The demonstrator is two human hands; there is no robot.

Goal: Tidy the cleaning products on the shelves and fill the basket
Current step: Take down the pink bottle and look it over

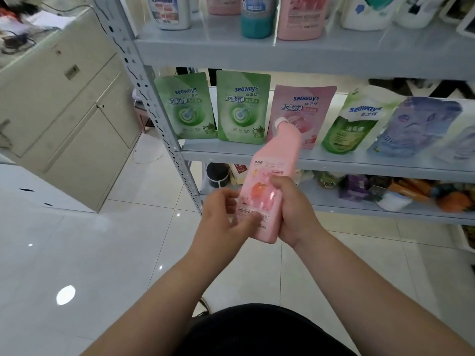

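Standing before a grey metal shelf unit on a glossy white tiled floor, the person holds a pink bottle in both hands, in the air on the near side of the shelves and resting on none of them. The right hand grips the bottle's lower right side, with its thumb curled over the printed label. The left hand meets the bottle from the left, its thumb lying across the lower label and its fingers loosely curled at the edge. The bottle tilts with its white cap pointing away, toward the middle shelf.

On that shelf stands a row of soft pouches: two green pouches at the left, a pink pouch beside them, then a green-and-white pouch, and a pale purple pouch at the right, blurred. The top shelf carries bottles cut off by the frame, among them a white bottle, a blue bottle and a second pink one. The lower shelf holds a jumble of mixed packets too blurred to tell apart.

To the left of the unit stands a cream cabinet with drawers and doors, with papers and cables on top. Ceiling lights reflect as bright spots on the tiles.
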